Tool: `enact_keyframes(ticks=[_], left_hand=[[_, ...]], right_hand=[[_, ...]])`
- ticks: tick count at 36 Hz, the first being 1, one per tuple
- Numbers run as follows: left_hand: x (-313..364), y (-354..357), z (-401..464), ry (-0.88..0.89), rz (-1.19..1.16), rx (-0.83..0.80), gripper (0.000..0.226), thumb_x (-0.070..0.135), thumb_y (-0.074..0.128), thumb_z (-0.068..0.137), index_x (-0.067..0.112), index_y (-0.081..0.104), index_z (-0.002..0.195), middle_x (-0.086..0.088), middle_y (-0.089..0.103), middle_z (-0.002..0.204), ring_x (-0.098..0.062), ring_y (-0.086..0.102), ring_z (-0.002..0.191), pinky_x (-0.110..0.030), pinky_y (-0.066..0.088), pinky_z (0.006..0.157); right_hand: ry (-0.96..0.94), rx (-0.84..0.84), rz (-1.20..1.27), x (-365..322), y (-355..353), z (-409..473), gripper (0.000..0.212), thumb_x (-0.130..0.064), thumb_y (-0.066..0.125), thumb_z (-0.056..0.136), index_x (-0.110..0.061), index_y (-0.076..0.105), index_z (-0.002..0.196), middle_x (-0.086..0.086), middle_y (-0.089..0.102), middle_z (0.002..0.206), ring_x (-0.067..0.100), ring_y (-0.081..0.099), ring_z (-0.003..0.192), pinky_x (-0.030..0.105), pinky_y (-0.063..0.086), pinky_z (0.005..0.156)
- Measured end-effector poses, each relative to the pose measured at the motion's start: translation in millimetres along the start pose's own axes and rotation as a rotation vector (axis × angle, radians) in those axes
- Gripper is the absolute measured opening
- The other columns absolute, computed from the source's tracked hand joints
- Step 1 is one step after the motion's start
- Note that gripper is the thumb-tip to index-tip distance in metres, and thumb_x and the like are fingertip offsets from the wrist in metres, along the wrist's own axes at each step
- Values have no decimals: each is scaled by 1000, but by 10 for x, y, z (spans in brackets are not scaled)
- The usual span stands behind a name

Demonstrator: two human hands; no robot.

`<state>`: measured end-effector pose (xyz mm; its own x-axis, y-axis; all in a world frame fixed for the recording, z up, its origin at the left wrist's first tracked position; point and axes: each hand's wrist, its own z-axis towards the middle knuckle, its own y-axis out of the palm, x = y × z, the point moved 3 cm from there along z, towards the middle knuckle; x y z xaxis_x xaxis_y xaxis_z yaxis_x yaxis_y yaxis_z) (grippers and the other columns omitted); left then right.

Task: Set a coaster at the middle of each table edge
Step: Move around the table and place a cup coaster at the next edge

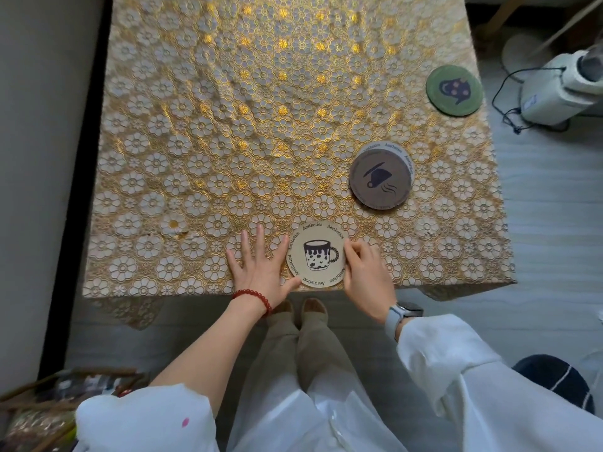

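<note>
A cream coaster [316, 254] printed with a dark mug lies flat at the near edge of the table [228, 125], which wears a gold floral cloth. My right hand [363, 274] grips the coaster's right rim with bent fingers. My left hand [259, 270] rests flat on the cloth, fingers spread, its thumb touching the coaster's lower left rim. A brown coaster [380, 176] sits on top of a white one at the right of the table. A green coaster [454, 91] lies near the right edge, farther back.
A white appliance [554, 89] with a dark cable stands on the floor to the right of the table. A dark wall runs along the left side. Clutter lies on the floor at lower left, and a dark striped cushion [554, 383] at lower right.
</note>
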<state>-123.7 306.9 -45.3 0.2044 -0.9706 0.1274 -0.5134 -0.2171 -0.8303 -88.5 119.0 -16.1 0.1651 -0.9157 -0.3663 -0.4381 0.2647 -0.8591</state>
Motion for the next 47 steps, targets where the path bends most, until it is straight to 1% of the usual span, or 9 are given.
enact_keyframes(ticks=[7,13,17,20,23,28,32,37,47], left_hand=[[-29,-102,29,12,14,-117,86,72,38,74,42,-11,138,-9,-25,151,-38,-22,137,-65,-6,106],[-206,-633,-30,-64,-325,-106,64,47,48,85,26,23,140,-11,17,152,-30,19,139,-52,26,111],[-584,-1123,-263,-118,-417,-4,50,40,47,88,19,39,132,-8,36,143,-22,38,128,-43,37,107],[-1010,-1537,-528,-195,-496,154,48,44,43,90,20,41,131,-5,40,142,-20,42,125,-40,39,104],[-1546,-1937,-823,-292,-562,328,43,37,47,89,17,46,128,-8,44,138,-22,44,123,-39,37,105],[-2441,-2400,-1323,-403,-646,597,37,27,51,88,14,52,123,-10,51,131,-25,48,119,-31,36,100],[-3139,-2560,-1612,-462,-654,725,35,28,53,87,18,55,120,-8,55,128,-24,51,116,-28,38,96],[-4102,-2687,-1753,-482,-708,804,31,20,55,86,10,58,116,-14,58,124,-28,53,115,-30,38,96],[-5902,-3022,-1579,-326,-706,705,29,14,53,87,6,58,114,-15,60,120,-26,55,111,-30,39,96]], right_hand=[[-25,-46,-173,-95,-143,11,32,-20,41,89,-12,43,120,8,53,119,25,48,104,37,46,84],[32,-147,-180,-379,-467,278,35,-27,38,88,-14,47,119,9,50,127,26,44,117,46,38,101],[-123,-230,-44,-981,-713,469,29,-24,33,91,-12,59,99,8,66,98,19,61,78,37,55,75],[-241,-239,41,-1599,-937,564,29,-21,32,92,-12,59,89,6,66,84,16,60,67,29,53,61],[-355,-230,102,-2271,-1118,594,32,-17,32,94,0,58,102,18,67,102,29,64,90,39,56,77],[-519,-181,137,-3332,-1199,634,30,-15,35,91,3,57,100,23,66,103,37,62,92,50,52,82],[-579,-106,154,-4152,-991,713,26,-16,39,89,-7,61,99,13,68,103,29,61,91,37,50,79],[-589,-99,127,-5063,-632,849,24,-16,42,88,-13,64,98,8,69,101,27,61,96,20,34,66],[-406,-103,216,-6485,-185,1371,25,-15,43,90,-9,64,102,13,68,105,29,62,98,27,43,78]])
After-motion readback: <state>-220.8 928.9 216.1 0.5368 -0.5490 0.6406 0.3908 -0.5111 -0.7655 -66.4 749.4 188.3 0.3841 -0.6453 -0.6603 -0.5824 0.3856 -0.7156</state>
